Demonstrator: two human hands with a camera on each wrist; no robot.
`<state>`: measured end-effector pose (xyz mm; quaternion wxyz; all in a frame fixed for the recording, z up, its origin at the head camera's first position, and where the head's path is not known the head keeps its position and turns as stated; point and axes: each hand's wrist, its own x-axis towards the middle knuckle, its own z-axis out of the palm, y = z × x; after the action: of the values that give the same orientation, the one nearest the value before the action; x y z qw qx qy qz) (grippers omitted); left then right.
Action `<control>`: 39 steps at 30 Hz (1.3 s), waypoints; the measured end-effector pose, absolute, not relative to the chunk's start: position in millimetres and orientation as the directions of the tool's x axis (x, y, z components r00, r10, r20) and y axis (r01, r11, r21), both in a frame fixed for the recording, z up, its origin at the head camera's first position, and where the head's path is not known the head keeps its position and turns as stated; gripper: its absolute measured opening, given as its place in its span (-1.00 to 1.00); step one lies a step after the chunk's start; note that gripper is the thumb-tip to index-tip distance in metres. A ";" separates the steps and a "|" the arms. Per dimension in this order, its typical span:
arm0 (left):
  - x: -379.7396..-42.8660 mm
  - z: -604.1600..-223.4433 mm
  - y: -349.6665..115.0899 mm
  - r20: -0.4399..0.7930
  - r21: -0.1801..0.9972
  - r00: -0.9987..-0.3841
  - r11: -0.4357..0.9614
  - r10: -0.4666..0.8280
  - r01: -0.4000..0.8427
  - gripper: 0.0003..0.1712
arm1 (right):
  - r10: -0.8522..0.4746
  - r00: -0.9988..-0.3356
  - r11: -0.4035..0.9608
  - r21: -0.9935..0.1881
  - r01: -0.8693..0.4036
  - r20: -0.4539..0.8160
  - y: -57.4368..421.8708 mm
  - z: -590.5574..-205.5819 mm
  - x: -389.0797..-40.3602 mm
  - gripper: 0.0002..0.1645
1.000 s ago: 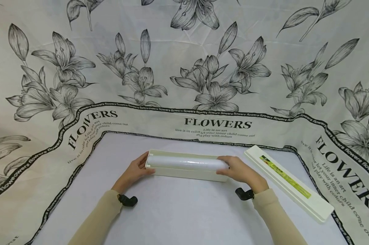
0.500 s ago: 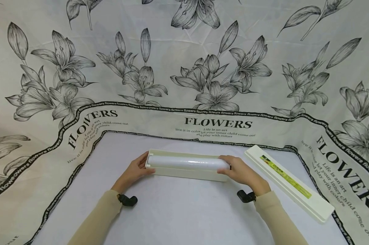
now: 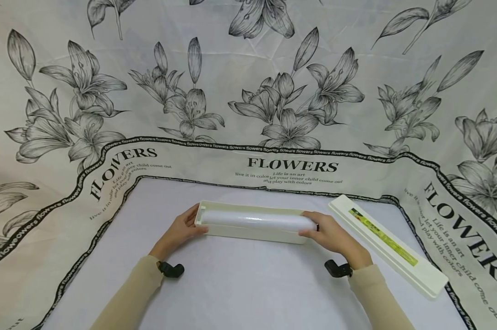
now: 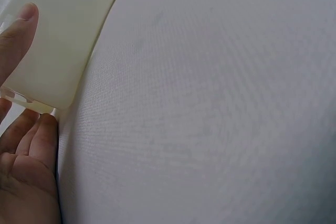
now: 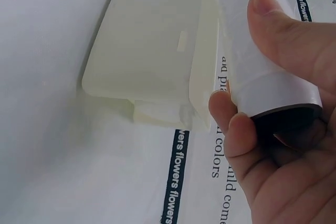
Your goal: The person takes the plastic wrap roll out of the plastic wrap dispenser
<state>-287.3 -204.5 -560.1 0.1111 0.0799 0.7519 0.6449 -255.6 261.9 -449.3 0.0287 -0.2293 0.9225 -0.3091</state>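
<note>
In the head view, a long pale cream cling film box (image 3: 248, 233) lies lidless on the white cloth. Its left end is held by my left hand (image 3: 182, 233), thumb on the front wall and fingers at the end, as the left wrist view also shows. A white roll of cling film (image 3: 256, 220) lies along the box, its right end raised and sticking out past the box's end. My right hand (image 3: 332, 234) grips that end; in the right wrist view the thumb presses on the roll (image 5: 268, 77) and fingers curl below its dark hollow core.
The white lid (image 3: 390, 243) with a yellow-green label lies diagonally on the right, near the cloth's printed border. Behind stands a flower-printed cloth backdrop (image 3: 215, 68). Black wrist cameras (image 3: 172, 269) sit at both wrists.
My right hand has moved to the right, and the roll's right end has come up and out past the box's end. The left hand and box have stayed almost still.
</note>
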 end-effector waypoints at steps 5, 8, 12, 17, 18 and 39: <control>-286.8 -558.9 -203.8 -0.063 0.989 -0.961 0.144 0.268 -0.025 0.24 | -0.408 -0.907 0.715 -0.581 -0.389 0.105 271.2 -449.7 -251.1 -0.39; -286.5 -557.5 -203.3 -0.069 0.990 -0.961 0.135 0.267 -0.034 0.25 | -0.395 -0.910 0.714 -0.582 -0.390 0.125 277.0 -449.9 -247.8 -0.37; -285.9 -556.7 -203.4 -0.086 0.988 -0.962 0.146 0.259 -0.049 0.26 | -0.369 -0.915 0.712 -0.584 -0.390 0.160 283.3 -452.1 -244.6 -0.40; -284.7 -556.9 -202.8 -0.100 0.985 -0.963 0.161 0.251 -0.060 0.28 | -0.332 -0.920 0.726 -0.567 -0.389 0.206 291.5 -454.0 -241.9 -0.46; -284.7 -557.0 -202.5 -0.101 0.985 -0.963 0.160 0.251 -0.062 0.28 | -0.324 -0.922 0.729 -0.565 -0.385 0.210 293.5 -454.0 -241.2 -0.47; -284.6 -554.3 -201.7 -0.104 0.982 -0.964 0.180 0.244 -0.061 0.29 | -0.103 -0.982 0.821 -0.543 -0.175 0.161 355.4 -459.7 -219.2 -0.32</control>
<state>-284.6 -201.7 -554.3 0.1196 0.0606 0.7588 0.6374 -219.2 355.4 -459.7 -0.0622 -0.0729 0.9523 -0.2898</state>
